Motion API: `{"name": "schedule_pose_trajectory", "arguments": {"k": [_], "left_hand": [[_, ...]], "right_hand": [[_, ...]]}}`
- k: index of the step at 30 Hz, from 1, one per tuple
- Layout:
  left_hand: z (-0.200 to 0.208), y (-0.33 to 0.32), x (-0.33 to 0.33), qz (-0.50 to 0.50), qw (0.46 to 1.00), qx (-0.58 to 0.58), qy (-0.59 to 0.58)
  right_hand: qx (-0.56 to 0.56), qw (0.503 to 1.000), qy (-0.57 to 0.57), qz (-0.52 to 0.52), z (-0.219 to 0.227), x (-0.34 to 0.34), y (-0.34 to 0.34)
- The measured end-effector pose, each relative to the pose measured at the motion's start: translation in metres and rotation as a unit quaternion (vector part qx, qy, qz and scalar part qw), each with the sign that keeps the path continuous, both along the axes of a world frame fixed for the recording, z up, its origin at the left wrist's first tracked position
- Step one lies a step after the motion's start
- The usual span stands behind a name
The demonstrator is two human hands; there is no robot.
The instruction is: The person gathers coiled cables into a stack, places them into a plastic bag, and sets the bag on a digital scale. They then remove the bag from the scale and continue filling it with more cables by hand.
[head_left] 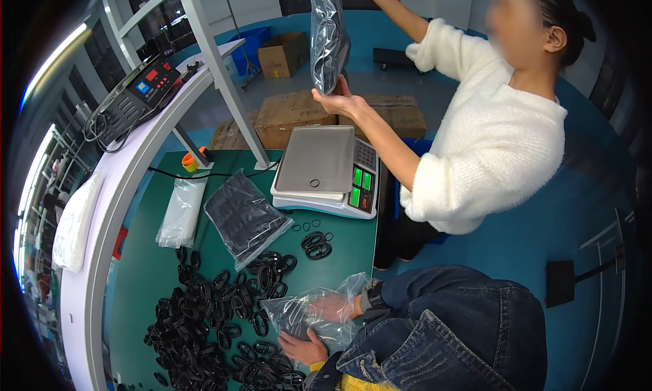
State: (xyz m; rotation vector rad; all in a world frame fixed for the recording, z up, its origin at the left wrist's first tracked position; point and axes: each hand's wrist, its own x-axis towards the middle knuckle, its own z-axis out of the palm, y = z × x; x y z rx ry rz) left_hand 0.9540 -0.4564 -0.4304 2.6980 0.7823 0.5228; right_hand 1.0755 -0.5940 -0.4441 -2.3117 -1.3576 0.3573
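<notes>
The clear plastic bag (293,314) lies at the fingers of both hands: right hand (333,308) shows through its film, left hand (302,348) is at its lower edge. Whether these fingers grasp or are released, I cannot tell. Black oval rings (187,323) are heaped left of them, a digital weighing scale (316,160) stands well apart

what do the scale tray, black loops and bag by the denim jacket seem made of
Scale tray: probably metal, grey with a dull sheen.
Black loops: likely plastic or rubber, smooth with small highlights; the look leaves which open.
Bag: apparently thin plastic film, glossy, creased and see-through.
</notes>
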Motion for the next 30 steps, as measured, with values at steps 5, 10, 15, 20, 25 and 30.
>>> {"name": "schedule_pose_trajectory", "arguments": {"k": [5, 10, 15, 20, 25, 30], "left_hand": [[-0.002, -0.002, 0.003, -0.002, 1.0, 0.007, -0.016], [-0.012, 0.019, -0.016, 0.033, 0.999, 0.043, 0.0], [-0.011, 0.003, -0.002, 0.018, 0.999, 0.038, -0.001], [-0.02, 0.005, 0.002, 0.016, 0.999, 0.041, -0.007], [-0.027, 0.005, 0.004, 0.038, 0.99, 0.126, -0.058], [-0.023, 0.006, 0.003, 0.031, 0.995, 0.093, -0.021]], "right_hand": [[-0.034, 0.986, -0.037, 0.156, -0.035, 0.007, -0.076], [-0.188, 0.968, 0.131, 0.103, 0.09, 0.024, -0.14], [0.185, 0.885, -0.199, -0.378, 0.269, 0.07, -0.134], [0.404, 0.708, -0.459, -0.354, 0.389, 0.131, -0.102], [0.207, 0.722, -0.34, -0.566, 0.44, 0.156, -0.098], [0.321, 0.74, -0.333, -0.489, 0.457, 0.195, -0.101]]}}
